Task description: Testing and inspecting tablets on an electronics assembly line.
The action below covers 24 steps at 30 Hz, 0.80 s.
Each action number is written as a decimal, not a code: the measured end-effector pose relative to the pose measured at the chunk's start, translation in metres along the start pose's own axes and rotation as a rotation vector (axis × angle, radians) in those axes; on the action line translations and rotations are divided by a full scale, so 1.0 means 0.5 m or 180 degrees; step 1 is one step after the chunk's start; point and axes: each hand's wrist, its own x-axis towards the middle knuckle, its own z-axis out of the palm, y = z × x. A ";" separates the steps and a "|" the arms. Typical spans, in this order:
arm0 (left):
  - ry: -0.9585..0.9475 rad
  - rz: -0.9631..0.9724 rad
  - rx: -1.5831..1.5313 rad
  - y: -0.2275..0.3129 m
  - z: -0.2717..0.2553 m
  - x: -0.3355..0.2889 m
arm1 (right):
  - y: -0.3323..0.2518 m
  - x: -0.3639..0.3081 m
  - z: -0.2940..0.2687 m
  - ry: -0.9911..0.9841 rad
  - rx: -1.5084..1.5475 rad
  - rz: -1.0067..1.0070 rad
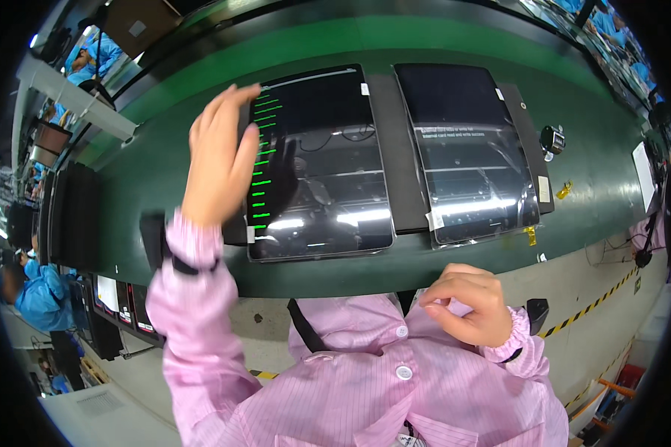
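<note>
**Inspector:** Report the hands.

**Assistant:** The left hand (220,160) is raised, fingers together and nearly straight, laid against the left edge of the left tablet (317,164). It grips nothing; it only touches that edge. The right hand (470,302) is drawn back to the chest, off the green conveyor belt (164,179), loosely curled with thumb against fingertips. Whether it pinches something small I cannot tell.

**Inspector:** Position of the units?

**Assistant:** Two tablets lie flat, side by side, mid-belt, each on a black tray. The left one shows a column of green lines down its left side. The right tablet (470,149) shows a dark screen with one faint line of text, and white tabs of protective film stick out at its corners.

**Inspector:** Progress?

**Assistant:** In my judgement the left unit is under check, its screen live and attended. The right unit lies untouched.

**Inspector:** Clearance?

**Assistant:** The tablets sit close, a narrow strip of tray between. The near edge of the belt runs just below them. A small black knob (552,139) stands right of the right tablet, yellow tape scraps (564,190) beside it. Open belt lies to the left.
</note>
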 end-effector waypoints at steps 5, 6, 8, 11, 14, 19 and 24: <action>-0.0633 0.0046 -0.0448 -0.137 0.086 0.060 | 0.012 0.001 0.053 -0.0092 0.0037 -0.0123; -0.0507 0.0151 -0.0363 -0.130 0.086 0.047 | 0.013 -0.002 0.055 -0.0058 0.0059 -0.0056; -0.0619 0.0377 -0.0193 -0.085 0.060 0.044 | 0.022 -0.012 0.055 0.0146 0.0084 0.0063; -0.0426 0.0486 -0.0336 -0.069 0.042 0.042 | 0.028 -0.017 0.052 0.0123 0.0138 0.0297; 0.0123 0.0555 0.0077 -0.072 0.070 0.059 | 0.037 -0.010 0.052 0.0168 0.0171 0.0141; -0.0409 0.0632 -0.0563 -0.048 0.063 0.074 | 0.037 -0.013 0.051 0.0189 0.0190 0.0303; -0.0697 0.0474 -0.0443 -0.069 0.099 0.089 | 0.035 -0.011 0.054 0.0137 0.0183 0.0323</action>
